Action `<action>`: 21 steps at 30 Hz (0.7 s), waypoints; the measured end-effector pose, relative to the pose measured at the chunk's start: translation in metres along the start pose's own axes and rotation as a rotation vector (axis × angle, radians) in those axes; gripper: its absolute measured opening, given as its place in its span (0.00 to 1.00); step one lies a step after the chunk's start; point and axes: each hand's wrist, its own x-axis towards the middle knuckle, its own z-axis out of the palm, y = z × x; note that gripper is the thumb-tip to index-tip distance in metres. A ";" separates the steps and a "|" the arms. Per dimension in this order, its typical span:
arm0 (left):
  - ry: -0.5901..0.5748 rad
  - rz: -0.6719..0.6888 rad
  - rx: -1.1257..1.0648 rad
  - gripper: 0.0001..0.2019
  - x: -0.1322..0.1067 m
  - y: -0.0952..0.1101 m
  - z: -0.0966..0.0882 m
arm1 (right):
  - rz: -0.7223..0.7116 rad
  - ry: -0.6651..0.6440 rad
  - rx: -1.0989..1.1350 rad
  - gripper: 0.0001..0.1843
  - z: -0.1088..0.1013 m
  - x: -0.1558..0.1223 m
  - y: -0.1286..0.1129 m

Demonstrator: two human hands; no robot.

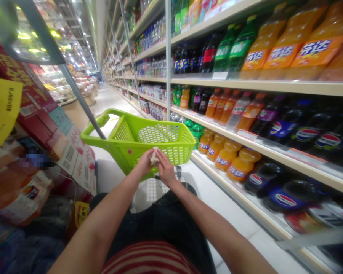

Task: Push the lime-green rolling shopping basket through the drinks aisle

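Both hands up front, brought together, fingertips pinching one small crumpled off-white wad (pixel 154 156). Left hand (pixel 144 164) closed on its left side, right hand (pixel 167 170) closed on its right side; fingers curled, wad partly covered, material unclear. Wad sits between the hands, in line with the near wall of a bright green perforated plastic shopping basket (pixel 153 132); can't tell if the hands touch the basket. Grey metal pole (pixel 81 101) slants up from the basket's left end. Forearms bare, torso in a red-and-beige striped shirt (pixel 151 258), dark trousers below.

Right side: long beige store shelf (pixel 246 84) with soda rows. Large orange soda bottles (pixel 291 49) up top, green plastic bottles (pixel 231 47) beside them, squat orange bottles (pixel 225 158) on the bottom level, dark cola bottles with blue labels (pixel 288 198) further right. Left side: stacked red and white cardboard boxes (pixel 77 160), yellow paper sign (pixel 2 110) at the edge. Pale tiled floor (pixel 228 205) between.
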 end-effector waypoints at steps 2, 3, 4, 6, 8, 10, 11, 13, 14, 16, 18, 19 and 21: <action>-0.048 -0.057 -0.052 0.09 -0.001 -0.001 0.001 | 0.044 0.038 -0.027 0.29 0.001 0.001 -0.001; -0.034 -0.042 -0.034 0.08 -0.001 -0.003 0.001 | 0.042 0.040 -0.057 0.28 0.002 0.000 0.000; -0.001 -0.033 -0.024 0.07 -0.001 -0.005 0.001 | 0.026 0.029 -0.095 0.28 0.002 0.000 0.003; 0.088 -0.026 0.028 0.06 0.001 -0.008 0.000 | -0.023 -0.034 -0.193 0.27 0.003 -0.003 0.006; 0.136 -0.057 0.089 0.08 0.004 -0.011 -0.003 | -0.058 -0.124 -0.292 0.27 0.003 -0.007 0.007; 0.132 -0.103 0.147 0.10 0.007 -0.011 -0.007 | -0.086 -0.210 -0.361 0.31 0.003 -0.011 0.005; 0.121 -0.128 0.182 0.10 0.008 -0.011 -0.009 | -0.103 -0.236 -0.380 0.32 0.003 -0.013 0.004; 0.089 -0.162 0.251 0.10 0.010 -0.008 -0.011 | -0.148 -0.245 -0.391 0.30 0.004 -0.017 0.007; 0.072 -0.168 0.284 0.10 0.011 -0.007 -0.011 | -0.169 -0.233 -0.389 0.28 0.004 -0.018 0.011; 0.047 -0.153 0.349 0.09 0.011 -0.004 -0.009 | -0.216 -0.198 -0.374 0.25 0.003 -0.017 0.023; 0.043 -0.097 0.426 0.09 0.011 -0.002 -0.004 | -0.242 -0.159 -0.369 0.24 -0.001 -0.011 0.037; 0.051 -0.059 0.470 0.08 0.010 -0.002 -0.002 | -0.231 -0.131 -0.378 0.24 -0.003 -0.006 0.045; 0.079 0.030 0.556 0.11 0.007 -0.003 0.002 | -0.169 -0.073 -0.409 0.24 -0.006 0.004 0.058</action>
